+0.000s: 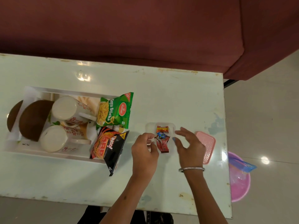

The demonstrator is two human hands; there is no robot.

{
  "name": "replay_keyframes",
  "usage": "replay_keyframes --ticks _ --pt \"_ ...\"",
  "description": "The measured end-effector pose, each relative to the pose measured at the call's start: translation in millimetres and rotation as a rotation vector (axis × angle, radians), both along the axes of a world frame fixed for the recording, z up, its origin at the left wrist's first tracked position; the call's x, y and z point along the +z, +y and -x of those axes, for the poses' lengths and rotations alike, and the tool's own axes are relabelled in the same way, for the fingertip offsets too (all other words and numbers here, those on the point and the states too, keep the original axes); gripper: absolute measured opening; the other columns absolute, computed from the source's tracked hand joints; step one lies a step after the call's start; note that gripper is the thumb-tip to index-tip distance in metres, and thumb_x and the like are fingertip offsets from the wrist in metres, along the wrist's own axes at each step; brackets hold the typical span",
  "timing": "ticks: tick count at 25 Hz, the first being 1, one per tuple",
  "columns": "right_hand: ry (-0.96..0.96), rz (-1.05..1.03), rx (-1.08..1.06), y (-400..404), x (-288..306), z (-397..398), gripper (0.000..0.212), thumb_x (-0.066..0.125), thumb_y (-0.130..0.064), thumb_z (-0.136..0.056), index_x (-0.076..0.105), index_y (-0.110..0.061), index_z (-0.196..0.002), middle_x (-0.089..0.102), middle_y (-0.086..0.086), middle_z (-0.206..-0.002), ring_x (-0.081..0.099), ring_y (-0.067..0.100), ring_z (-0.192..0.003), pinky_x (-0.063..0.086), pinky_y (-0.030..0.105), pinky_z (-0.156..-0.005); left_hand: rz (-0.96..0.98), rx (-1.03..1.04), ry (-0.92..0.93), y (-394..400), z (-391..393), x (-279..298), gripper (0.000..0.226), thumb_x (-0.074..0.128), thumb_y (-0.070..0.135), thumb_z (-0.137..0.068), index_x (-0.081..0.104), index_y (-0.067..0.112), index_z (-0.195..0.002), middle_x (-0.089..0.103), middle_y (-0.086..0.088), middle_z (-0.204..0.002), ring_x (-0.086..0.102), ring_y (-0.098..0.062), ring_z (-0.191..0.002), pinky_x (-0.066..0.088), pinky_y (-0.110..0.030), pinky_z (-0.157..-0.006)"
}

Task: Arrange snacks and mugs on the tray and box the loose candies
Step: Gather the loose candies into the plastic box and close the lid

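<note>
Glossy surface [178,94]: candy box [149,126] btwn hands. L hand [144,147] grip curled at rim, hold unclear; R hand [190,143] grip spread, empty. Risk: light box skids when pink lid [207,143] pressed on.

Single head-worn wide-angle view: faces steeply down across the table [161,88] toward the sofa [129,29], close above the clear box [151,128] between left hand [144,149] and right hand [191,146].

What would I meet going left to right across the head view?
Brown bowls → white mugs → Soya Sticks packet → left hand → clear candy box → right hand → pink lid → pink tub on the floor.
</note>
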State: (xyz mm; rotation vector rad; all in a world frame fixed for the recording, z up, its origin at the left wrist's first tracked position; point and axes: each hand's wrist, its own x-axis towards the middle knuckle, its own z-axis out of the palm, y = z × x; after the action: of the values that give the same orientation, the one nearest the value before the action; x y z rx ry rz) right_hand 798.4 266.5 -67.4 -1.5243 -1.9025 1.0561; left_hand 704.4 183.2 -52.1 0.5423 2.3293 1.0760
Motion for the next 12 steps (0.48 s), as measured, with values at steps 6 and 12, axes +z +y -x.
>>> replay_keyframes --ticks 6,12 --pt "-0.546 0.384 -0.312 26.9 -21.3 -35.9 0.093 0.082 -0.043 -0.061 0.033 -0.017 -0.136 0.030 0.022 -0.142 0.032 0.042 -0.128 0.036 0.050 -0.102 0.008 0.005 -0.001 -3.4 -3.0 -5.6 0.035 0.057 -0.003 -0.083 0.058 0.010 -0.115 0.061 -0.006 -0.108 0.057 -0.013 -0.097 0.050 -0.022 -0.083" --pt "-0.762 0.313 -0.147 26.7 -33.0 -35.5 0.079 0.073 -0.047 -0.067 0.035 -0.025 -0.132 0.039 0.021 -0.120 0.041 0.042 -0.110 0.043 0.046 -0.088 0.049 0.013 -0.087 -6.8 -8.2 -12.3 0.036 0.057 -0.001 -0.084 0.055 0.011 -0.118 0.061 -0.006 -0.112 0.056 -0.013 -0.098 0.049 -0.024 -0.083"
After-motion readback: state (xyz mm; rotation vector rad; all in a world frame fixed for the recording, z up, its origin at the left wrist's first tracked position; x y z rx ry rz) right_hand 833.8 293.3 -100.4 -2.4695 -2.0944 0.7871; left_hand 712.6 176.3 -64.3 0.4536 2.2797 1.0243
